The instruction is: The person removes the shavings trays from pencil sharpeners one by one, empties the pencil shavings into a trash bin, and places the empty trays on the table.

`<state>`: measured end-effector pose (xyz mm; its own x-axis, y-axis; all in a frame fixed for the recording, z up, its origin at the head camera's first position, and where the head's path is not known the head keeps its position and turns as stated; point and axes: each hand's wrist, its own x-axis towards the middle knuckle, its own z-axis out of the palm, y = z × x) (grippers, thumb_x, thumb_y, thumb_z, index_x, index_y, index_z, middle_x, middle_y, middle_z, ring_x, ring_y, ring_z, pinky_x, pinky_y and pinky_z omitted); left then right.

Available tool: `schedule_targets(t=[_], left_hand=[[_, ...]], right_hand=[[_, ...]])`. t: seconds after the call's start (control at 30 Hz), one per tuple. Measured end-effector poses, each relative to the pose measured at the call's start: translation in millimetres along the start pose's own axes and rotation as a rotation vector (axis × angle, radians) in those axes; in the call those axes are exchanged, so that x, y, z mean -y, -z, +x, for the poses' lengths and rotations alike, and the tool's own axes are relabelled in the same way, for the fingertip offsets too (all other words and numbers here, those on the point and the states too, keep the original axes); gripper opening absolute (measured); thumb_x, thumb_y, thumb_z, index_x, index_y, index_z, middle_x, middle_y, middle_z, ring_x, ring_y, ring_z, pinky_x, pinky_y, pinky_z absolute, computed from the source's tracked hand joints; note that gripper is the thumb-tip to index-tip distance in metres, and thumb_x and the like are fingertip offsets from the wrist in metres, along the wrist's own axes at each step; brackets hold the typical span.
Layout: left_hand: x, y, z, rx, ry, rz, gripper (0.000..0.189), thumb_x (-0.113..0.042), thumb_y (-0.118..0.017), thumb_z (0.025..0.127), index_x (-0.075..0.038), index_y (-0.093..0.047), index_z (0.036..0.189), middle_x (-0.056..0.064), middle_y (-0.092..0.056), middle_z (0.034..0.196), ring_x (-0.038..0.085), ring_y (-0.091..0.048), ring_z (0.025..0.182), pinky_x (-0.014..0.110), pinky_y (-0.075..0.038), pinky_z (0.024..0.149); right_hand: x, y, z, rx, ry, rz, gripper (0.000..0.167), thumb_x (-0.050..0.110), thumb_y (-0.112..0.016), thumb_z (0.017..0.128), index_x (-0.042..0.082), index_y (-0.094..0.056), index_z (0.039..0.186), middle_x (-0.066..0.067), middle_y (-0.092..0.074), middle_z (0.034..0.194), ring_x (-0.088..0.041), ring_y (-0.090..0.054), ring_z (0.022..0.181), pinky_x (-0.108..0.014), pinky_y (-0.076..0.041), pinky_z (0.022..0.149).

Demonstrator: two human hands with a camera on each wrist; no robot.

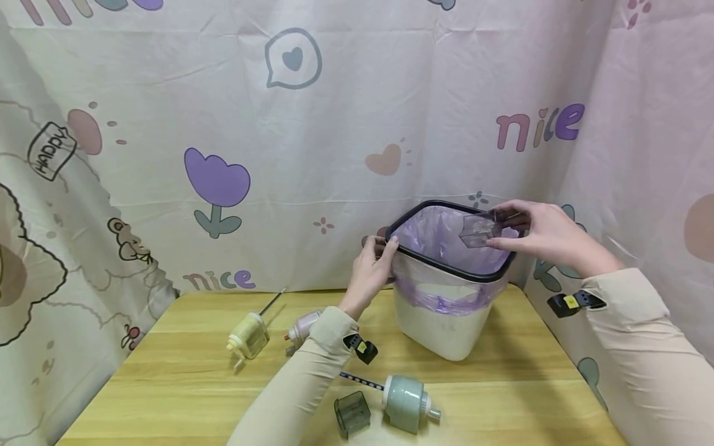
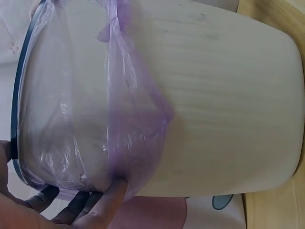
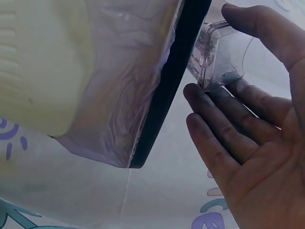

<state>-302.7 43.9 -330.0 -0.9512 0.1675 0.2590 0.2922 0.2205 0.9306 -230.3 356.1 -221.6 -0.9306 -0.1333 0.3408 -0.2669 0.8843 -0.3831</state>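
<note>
1. Right hand (image 1: 538, 235): thumb and fingers pinched a transparent container (image 1: 478, 230) by opposite sides at its near end. Pale specks showed in the container; which way its mouth faced could not be settled.
2. Position: the container appeared over the opening of the bin (image 1: 440, 331), toward its right side. Whether it touched the black rim (image 1: 435, 263) could not be told.
3. Left hand (image 1: 370, 269): it gripped the bin's left corner, thumb at the rim and fingers against the outside, over the purple liner (image 1: 440, 302).
4. Handling (judged): the container looked light, stiff and smooth, probably hard plastic, apt to slip and perhaps to crack if dropped. Opposite side walls near one end offered the best hold, with the mouth left uncovered. The liner looked thin, soft and slippery; the rim made a firmer grip.
5. Tabletop (image 1: 184, 371): a yellow sharpener (image 1: 252, 334) with a pencil (image 1: 273, 302) in it lay at left, beside a pink sharpener (image 1: 305, 325) partly hidden by the left arm. Nearer, a dark box (image 1: 352, 414) lay just beside a green sharpener (image 1: 404, 402) that held a patterned pencil (image 1: 365, 381).
</note>
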Motion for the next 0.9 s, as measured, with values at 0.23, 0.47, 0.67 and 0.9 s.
schedule_targets(t=[0.23, 0.47, 0.67, 0.9], left_hand=[[0.6, 0.1, 1.2, -0.003, 0.022, -0.038, 0.054, -0.06, -0.057, 0.106, -0.015, -0.059, 0.135, 0.014, -0.068, 0.13, 0.028, -0.069, 0.1, 0.04, -0.069, 0.08], [0.6, -0.6, 0.9, -0.016, 0.012, -0.014, 0.052, -0.059, -0.058, 0.106, -0.016, -0.06, 0.134, 0.011, -0.069, 0.128, 0.025, -0.067, 0.107, 0.039, -0.068, 0.083], [-0.2, -1.2, 0.3, -0.015, 0.005, -0.003, 0.051, -0.059, -0.057, 0.106, -0.015, -0.06, 0.133, 0.011, -0.069, 0.128, 0.025, -0.067, 0.109, 0.037, -0.067, 0.082], [-0.1, -0.5, 0.0, -0.021, -0.004, 0.013, 0.051, -0.058, -0.057, 0.106, -0.015, -0.061, 0.132, 0.011, -0.07, 0.127, 0.025, -0.066, 0.111, 0.036, -0.066, 0.082]], right_hand=[[1.1, 0.7, 5.7, 0.015, 0.042, -0.035, 0.07, 0.042, -0.088, 0.088, 0.005, -0.064, 0.142, -0.021, -0.076, 0.127, -0.041, -0.074, 0.116, -0.056, -0.058, 0.098], [3.7, 1.5, 8.8, 0.014, 0.087, -0.048, 0.069, 0.034, -0.091, 0.086, 0.002, -0.064, 0.141, -0.022, -0.076, 0.128, -0.041, -0.073, 0.118, -0.06, -0.056, 0.104], [0.2, 0.0, 12.4, 0.002, 0.148, -0.106, 0.072, 0.031, -0.092, 0.084, -0.004, -0.063, 0.14, -0.027, -0.071, 0.132, -0.046, -0.07, 0.118, -0.064, -0.055, 0.104], [5.5, -1.5, 16.7, -0.01, 0.215, -0.182, 0.069, 0.022, -0.094, 0.08, -0.006, -0.065, 0.136, -0.03, -0.068, 0.132, -0.048, -0.067, 0.118, -0.066, -0.053, 0.105]])
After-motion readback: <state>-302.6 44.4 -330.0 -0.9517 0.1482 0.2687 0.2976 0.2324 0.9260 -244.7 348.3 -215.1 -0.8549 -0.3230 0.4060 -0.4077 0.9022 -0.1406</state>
